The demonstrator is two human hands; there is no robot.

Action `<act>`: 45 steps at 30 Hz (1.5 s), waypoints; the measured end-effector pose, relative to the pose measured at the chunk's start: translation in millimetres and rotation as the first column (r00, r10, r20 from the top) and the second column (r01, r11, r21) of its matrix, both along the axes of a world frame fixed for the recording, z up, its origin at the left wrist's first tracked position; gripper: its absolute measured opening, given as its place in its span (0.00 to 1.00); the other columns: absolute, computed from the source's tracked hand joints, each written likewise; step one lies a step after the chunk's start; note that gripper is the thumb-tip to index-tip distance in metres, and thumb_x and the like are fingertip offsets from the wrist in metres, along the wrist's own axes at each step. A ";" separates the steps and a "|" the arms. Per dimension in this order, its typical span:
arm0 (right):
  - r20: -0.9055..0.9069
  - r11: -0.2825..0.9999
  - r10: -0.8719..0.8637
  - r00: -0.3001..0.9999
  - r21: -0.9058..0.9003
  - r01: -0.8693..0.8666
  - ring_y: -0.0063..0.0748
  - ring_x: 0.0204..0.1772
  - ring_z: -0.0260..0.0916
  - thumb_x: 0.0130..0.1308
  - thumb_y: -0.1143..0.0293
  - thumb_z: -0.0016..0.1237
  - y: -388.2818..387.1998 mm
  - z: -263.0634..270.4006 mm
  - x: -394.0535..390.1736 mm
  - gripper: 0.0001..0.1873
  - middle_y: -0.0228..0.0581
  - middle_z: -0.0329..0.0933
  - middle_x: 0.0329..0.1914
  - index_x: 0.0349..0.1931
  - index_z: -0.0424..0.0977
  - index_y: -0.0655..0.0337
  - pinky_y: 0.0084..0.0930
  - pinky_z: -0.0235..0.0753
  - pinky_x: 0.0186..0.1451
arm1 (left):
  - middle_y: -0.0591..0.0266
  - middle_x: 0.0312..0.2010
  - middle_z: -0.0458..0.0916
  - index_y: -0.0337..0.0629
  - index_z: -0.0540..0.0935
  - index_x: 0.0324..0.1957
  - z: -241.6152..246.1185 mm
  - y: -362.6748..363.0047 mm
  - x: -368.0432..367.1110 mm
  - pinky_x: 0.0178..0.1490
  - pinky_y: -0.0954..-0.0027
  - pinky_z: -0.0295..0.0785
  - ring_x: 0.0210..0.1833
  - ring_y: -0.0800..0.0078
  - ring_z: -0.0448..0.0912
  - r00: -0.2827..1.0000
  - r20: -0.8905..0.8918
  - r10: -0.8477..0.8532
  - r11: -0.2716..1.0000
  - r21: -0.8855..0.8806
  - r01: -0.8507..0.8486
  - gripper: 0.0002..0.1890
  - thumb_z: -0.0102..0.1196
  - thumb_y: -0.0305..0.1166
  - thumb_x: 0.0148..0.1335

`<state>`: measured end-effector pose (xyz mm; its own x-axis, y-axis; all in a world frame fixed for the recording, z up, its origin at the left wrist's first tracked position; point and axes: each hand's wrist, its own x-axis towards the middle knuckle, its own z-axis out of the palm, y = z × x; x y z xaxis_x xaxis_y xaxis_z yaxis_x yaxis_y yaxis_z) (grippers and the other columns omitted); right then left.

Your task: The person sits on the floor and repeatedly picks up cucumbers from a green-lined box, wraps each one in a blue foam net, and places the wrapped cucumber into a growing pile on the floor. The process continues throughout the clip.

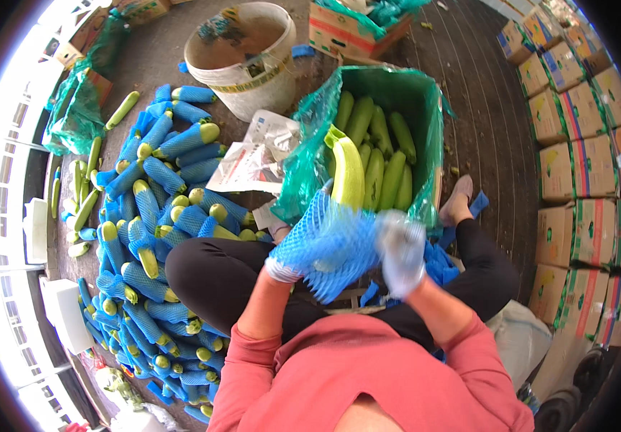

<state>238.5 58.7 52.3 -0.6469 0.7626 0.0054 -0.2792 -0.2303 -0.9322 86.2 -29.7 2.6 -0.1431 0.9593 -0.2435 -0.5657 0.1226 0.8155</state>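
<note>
A pale green zucchini [348,170] stands tilted above my lap, its stem end up and bare, its lower end within a blue foam net sleeve [337,270]. My left hand [294,248], in a white glove and largely covered by the blue netting, grips the zucchini's lower part through it. At the net's right edge is my right hand [401,251], gloved and blurred by motion; whether its fingers hold the net cannot be told. Just beyond my hands, a box lined with green plastic film [308,146] holds several bare zucchini [373,178].
Netted zucchini [162,173] form a large pile at left, with loose bare ones [122,109] beyond. A white bucket [267,81] and printed paper [246,167] lie past my knees. Blue net sleeves [440,263] lie by my right leg. Stacked cartons [594,167] line the right.
</note>
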 end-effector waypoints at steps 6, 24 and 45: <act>0.426 0.938 0.231 0.875 0.141 -0.316 0.21 0.28 0.69 0.69 0.64 0.50 20.8 -109.4 31.2 0.13 0.32 0.75 0.26 0.30 0.76 0.66 0.22 0.72 0.34 | 0.52 0.62 0.69 0.33 0.64 0.64 20.8 -131.7 -56.5 0.69 0.61 0.61 0.63 0.63 0.68 0.953 -0.106 0.283 0.959 0.034 -0.281 0.32 0.58 0.31 0.59; 0.457 0.933 0.102 0.884 0.264 -0.244 0.39 0.43 0.81 0.60 0.72 0.54 -32.4 -173.9 28.9 0.14 0.51 0.80 0.38 0.47 0.75 0.61 0.28 0.77 0.47 | 0.57 0.38 0.82 0.39 0.81 0.48 11.7 -25.3 3.6 0.41 0.71 0.74 0.38 0.67 0.81 0.471 -0.858 0.205 0.950 0.058 -0.307 0.18 0.50 0.17 0.56; 0.384 0.989 -0.065 0.921 0.145 0.009 0.44 0.40 0.79 0.69 0.62 0.47 -40.5 -31.8 5.9 0.18 0.47 0.78 0.39 0.49 0.68 0.67 0.37 0.79 0.42 | 0.58 0.50 0.77 0.45 0.80 0.47 3.8 -49.4 52.4 0.45 0.69 0.76 0.45 0.66 0.81 0.222 -0.905 0.364 0.931 0.350 -0.100 0.21 0.61 0.18 0.47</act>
<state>244.4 18.2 20.5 -0.5912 0.7955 -0.1328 0.1035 -0.0884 -0.9907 138.6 -79.2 6.4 -0.3635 0.8383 0.4064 0.6531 -0.0817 0.7528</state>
